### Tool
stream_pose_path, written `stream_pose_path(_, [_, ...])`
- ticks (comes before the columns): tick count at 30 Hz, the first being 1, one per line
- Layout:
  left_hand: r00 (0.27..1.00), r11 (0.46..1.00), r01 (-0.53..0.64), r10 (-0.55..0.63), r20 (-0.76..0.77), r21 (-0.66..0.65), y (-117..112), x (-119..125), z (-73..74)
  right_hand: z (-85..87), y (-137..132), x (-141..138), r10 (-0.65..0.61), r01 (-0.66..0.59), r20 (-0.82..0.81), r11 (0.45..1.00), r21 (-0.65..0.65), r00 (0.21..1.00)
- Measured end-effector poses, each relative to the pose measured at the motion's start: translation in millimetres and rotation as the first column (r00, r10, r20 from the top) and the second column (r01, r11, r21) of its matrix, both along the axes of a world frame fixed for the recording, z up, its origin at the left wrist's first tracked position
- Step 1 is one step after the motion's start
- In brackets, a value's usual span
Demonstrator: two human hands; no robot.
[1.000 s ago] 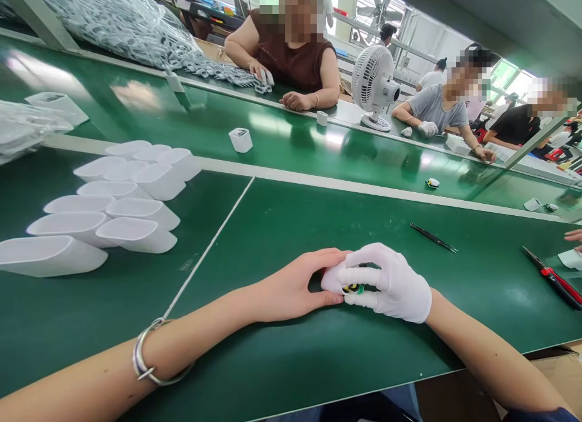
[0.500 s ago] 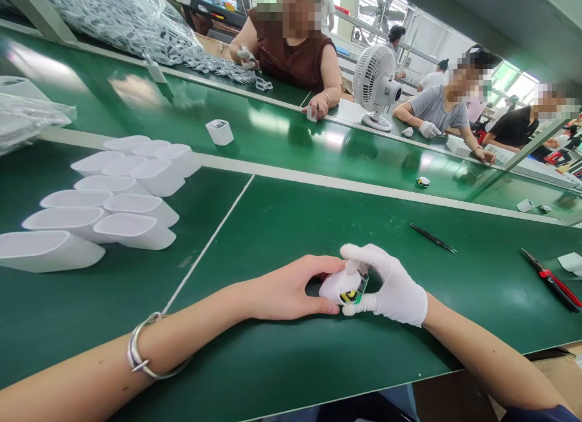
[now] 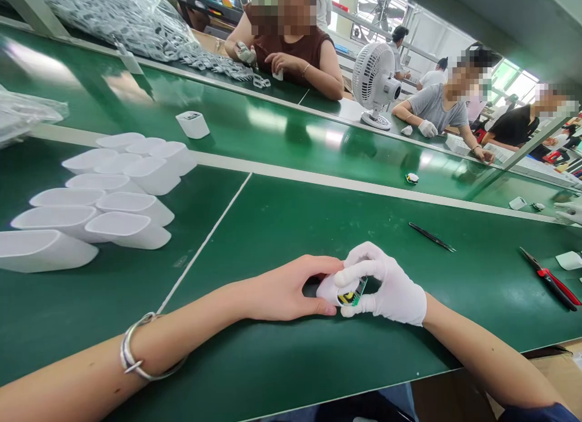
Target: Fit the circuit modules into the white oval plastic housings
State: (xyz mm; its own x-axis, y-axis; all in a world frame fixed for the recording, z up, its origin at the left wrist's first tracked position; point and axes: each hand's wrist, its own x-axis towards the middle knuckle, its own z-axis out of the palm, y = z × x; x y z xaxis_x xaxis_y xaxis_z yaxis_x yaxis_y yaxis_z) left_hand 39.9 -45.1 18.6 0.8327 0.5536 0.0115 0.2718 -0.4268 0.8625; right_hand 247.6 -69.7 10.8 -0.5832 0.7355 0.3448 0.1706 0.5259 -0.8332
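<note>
Low over the green bench, my bare left hand [image 3: 291, 288] grips a small white plastic housing [image 3: 326, 290] between thumb and fingers. A green circuit board [image 3: 361, 291] with yellow-and-black parts sticks out of the housing's right end. My right hand [image 3: 386, 285], in a white glove, closes around that end, its thumb below by the board and its fingers across the top of the housing. The gloved fingers cover part of the board, so how deep it sits cannot be made out.
Several white open-ended housings [image 3: 127, 222] stand grouped at left. Black tweezers [image 3: 431, 236] and red-handled pliers [image 3: 550, 279] lie at right. Beyond the pale strip, a belt [image 3: 273, 143] carries a white housing [image 3: 193, 125] and a small board assembly [image 3: 411, 178]. Co-workers sit opposite near a fan [image 3: 375, 82].
My right index finger has moved down onto the housing's top. Pieces on the belt have shifted left. The co-worker opposite has drawn a hand back from the belt, and another gloved hand appears at far right.
</note>
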Motion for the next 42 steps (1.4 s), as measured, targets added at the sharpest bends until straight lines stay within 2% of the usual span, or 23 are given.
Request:
stream_pose_path(3, [1.000,0.999,0.031,-0.031,0.005,0.019,0,0,-0.4,0.6,0,0,0.002,-0.002,0.023,1.000,0.007,1.000])
stream_pose_path(8, [1.000,1.000,0.005,-0.005,0.004,-0.004,1,0,0.9,-0.1,0,-1,-0.007,0.006,-0.021,1.000,-0.022,1.000])
stream_pose_path(14, [1.000,1.000,0.012,-0.011,0.027,-0.011,1,0,0.5,-2.8,0,-1,-0.032,0.032,0.006,0.999,-0.026,0.999])
stream_pose_path(17, [1.000,0.999,-0.021,0.022,0.022,-0.031,1,-1,-0.6,-2.6,2,6,-0.020,0.022,0.022,0.995,-0.098,1.000])
stream_pose_path(19, [0.999,0.999,-0.027,0.028,0.032,-0.043,1,-1,-0.4,-0.5,5,12,0.052,-0.047,0.024,0.984,-0.170,0.998])
stream_pose_path(21, [0.999,0.999,-0.017,0.019,0.050,-0.048,1,-1,0.0,3.3,8,16,0.168,-0.166,-0.019,0.936,-0.309,0.986])
stream_pose_path(23, [0.997,0.999,-0.008,0.011,0.080,-0.045,1,-1,-0.9,7.5,10,17,0.191,-0.211,-0.091,0.855,-0.473,0.977])
stream_pose_path(26, [0.993,0.997,-0.038,0.045,0.113,-0.064,2,-1,-6.9,11.7,11,12,0.016,-0.114,-0.156,0.752,-0.649,0.988])
stream_pose_path(28, [0.975,0.985,-0.119,0.140,0.171,-0.127,3,0,-13.2,12.1,11,7,-0.073,-0.082,-0.192,0.716,-0.693,0.979])
stream_pose_path(31, [0.884,0.914,-0.268,0.359,0.300,-0.305,6,3,-21.0,9.8,10,2,-0.144,-0.085,-0.263,0.712,-0.697,0.954])
stream_pose_path(33, [0.838,0.856,-0.302,0.448,0.311,-0.420,7,5,-22.9,7.0,11,-1,-0.211,-0.072,-0.318,0.722,-0.688,0.924])
stream_pose_path(37, [0.855,0.808,-0.236,0.437,0.279,-0.540,7,7,-21.3,-0.3,10,-8,-0.319,-0.068,-0.405,0.709,-0.702,0.857])
stream_pose_path(42, [0.843,0.802,-0.313,0.482,0.240,-0.510,2,10,-16.0,-5.6,9,-12,-0.367,-0.013,-0.341,0.663,-0.748,0.866])
